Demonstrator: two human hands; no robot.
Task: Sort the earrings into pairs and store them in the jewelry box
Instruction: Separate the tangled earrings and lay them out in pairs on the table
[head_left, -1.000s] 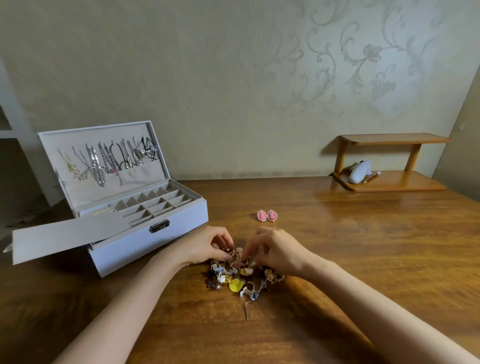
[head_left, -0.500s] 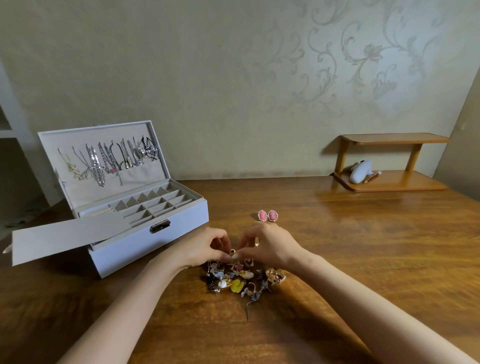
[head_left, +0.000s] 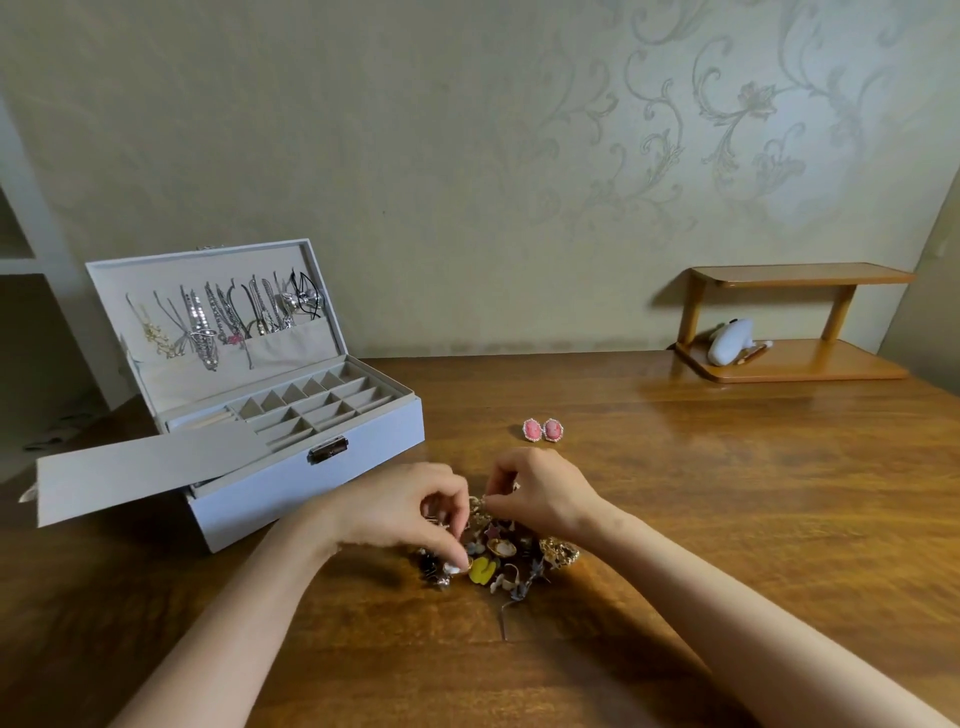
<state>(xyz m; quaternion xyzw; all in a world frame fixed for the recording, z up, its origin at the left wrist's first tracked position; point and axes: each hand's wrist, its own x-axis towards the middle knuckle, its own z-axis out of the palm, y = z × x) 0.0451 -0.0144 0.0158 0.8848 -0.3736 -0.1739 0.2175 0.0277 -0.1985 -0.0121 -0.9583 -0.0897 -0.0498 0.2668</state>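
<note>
On table (head_left: 727, 519) — both hands (head_left: 400, 512) in earring pile (head_left: 498, 558).

No readable text, label, brand, number or sign shows anywhere in front of me. The box (head_left: 291, 467), its metal clasp (head_left: 328, 450) and the wall (head_left: 467, 156) carry only plain surfaces or a scroll pattern.
</note>
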